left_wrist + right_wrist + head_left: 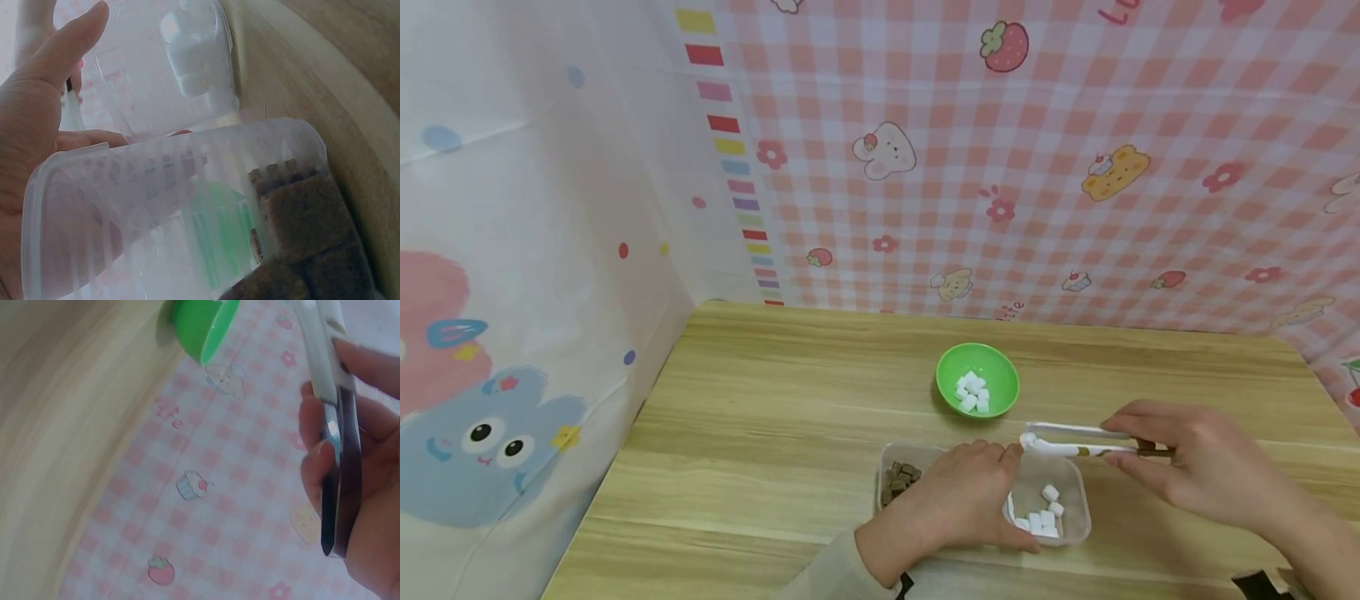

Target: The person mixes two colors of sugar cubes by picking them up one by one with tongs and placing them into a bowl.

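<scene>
The left hand (951, 500) lies across the clear container (1082, 510); whether it grips, one cannot tell. Brown cubes (900, 481) sit at the container's left, several white cubes (1041, 523) at its right, apparently left to move. The right hand (1202, 462) holds tongs (1063, 450), narrowed on one white cube (1027, 440) near the container's far rim. Farther off, the green bowl (951, 375) holds more white cubes: seemingly part done

Ahead of you: pink-and-white gingham cloth (827, 83), lightly creased, printed with strawberries (1006, 47), flowers (1222, 177) and a yellow bear face (1116, 177). Coloured rectangles (730, 147) run down its left border. On your left: white sheet (535, 200), scattered dots (441, 138), blue cartoon character (460, 475) overlapping a pink one (430, 287). Below you: wood-grain tabletop (737, 400), far edge along the gingham's foot.
</scene>
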A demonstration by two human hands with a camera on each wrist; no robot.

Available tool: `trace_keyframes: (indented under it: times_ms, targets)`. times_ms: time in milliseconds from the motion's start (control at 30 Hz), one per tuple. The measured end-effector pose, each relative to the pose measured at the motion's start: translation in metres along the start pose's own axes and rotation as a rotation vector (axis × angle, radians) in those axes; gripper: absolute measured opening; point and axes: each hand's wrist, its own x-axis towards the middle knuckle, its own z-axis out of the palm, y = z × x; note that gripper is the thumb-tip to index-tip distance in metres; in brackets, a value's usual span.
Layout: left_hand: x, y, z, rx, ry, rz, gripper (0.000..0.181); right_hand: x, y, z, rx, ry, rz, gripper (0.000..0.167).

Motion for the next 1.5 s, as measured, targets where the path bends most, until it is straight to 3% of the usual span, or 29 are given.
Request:
trace_keyframes:
  times_ms: [167, 300, 533, 800, 1100, 1267, 1500]
  targets:
    - [0.000, -0.001, 0.000, -0.013, 0.002, 0.000, 0.101, 0.012, 0.002, 0.011, -0.045, 0.093, -0.006, 0.024]
    - [0.001, -0.001, 0.000, -0.023, -0.005, 0.001, 0.098, 0.019, 0.004, 0.025, -0.036, 0.134, 0.006, 0.038]
    - [0.001, 0.000, 0.000, 0.001, 0.014, 0.026, 0.095, 0.029, 0.003, 0.043, -0.038, 0.153, 0.057, 0.021]
    - [0.001, 0.000, -0.001, -0.013, 0.005, 0.024, 0.086, 0.034, 0.005, 0.056, -0.050, 0.171, 0.129, 0.043]
    - [0.000, -0.001, -0.002, -0.030, -0.001, 0.022, 0.091, 0.027, 0.007, 0.050, -0.012, 0.221, 0.110, 0.047]
    - [0.000, -0.001, -0.002, -0.021, -0.002, 0.009, 0.094, 0.019, 0.009, 0.042, -0.019, 0.233, 0.085, 0.037]
    - [0.000, 0.000, -0.002, -0.019, -0.002, -0.005, 0.097, 0.007, 0.006, 0.031, -0.032, 0.230, 0.077, 0.057]
